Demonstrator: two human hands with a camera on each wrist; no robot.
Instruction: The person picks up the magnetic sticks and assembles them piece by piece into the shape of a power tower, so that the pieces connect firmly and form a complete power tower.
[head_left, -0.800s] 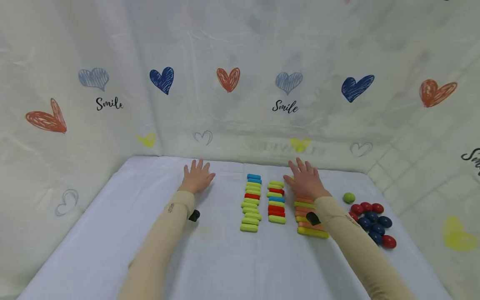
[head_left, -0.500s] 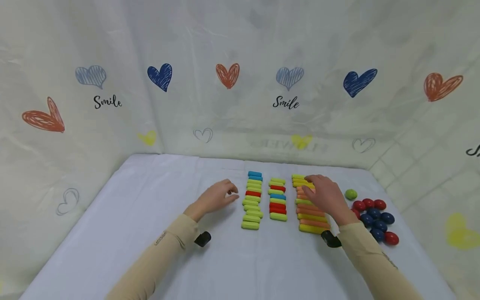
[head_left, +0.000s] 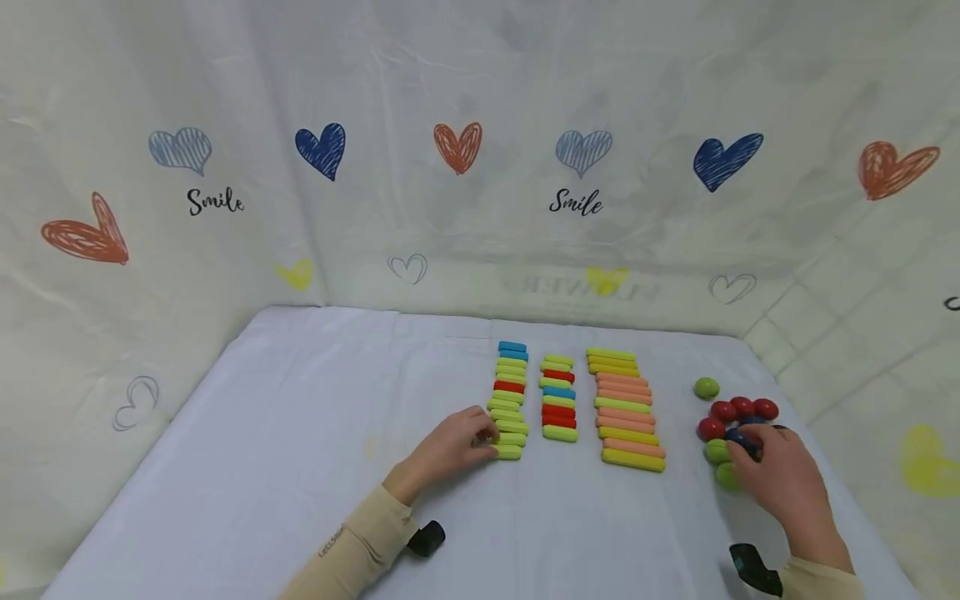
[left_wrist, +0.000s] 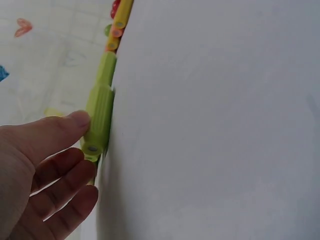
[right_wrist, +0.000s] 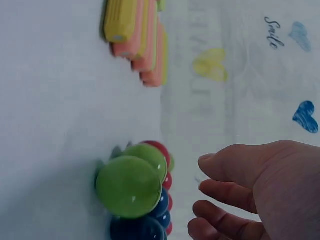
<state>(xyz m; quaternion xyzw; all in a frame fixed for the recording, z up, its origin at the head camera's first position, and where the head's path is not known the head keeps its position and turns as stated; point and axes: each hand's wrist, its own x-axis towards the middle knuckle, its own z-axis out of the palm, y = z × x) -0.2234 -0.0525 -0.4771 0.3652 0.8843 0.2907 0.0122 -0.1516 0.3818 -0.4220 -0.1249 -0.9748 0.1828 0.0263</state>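
My left hand (head_left: 453,446) is at the near end of a column of short ribbed sticks. Its thumb lies against or just in front of the end of a lime-green stick (left_wrist: 101,117), with the other fingers loosely bent below; contact is hard to tell. Over on the right, my right hand (head_left: 783,479) hovers at a cluster of glossy egg-shaped balls. In the right wrist view its bent fingers hold nothing and stand apart from a green ball (right_wrist: 129,187) and a dark blue ball (right_wrist: 137,230). In the head view it hides part of the cluster.
A second column of short sticks (head_left: 558,400) and one of longer yellow, peach and lime sticks (head_left: 626,412) lie mid-table. Red balls (head_left: 723,412) and a lone green ball (head_left: 707,388) sit at the right. A printed cloth wall (head_left: 480,217) rises behind the white table (head_left: 262,467).
Both hands have come back from the table's far side. The left moved right to the short sticks; the right moved right to the balls. The longer sticks and two green balls are now uncovered.
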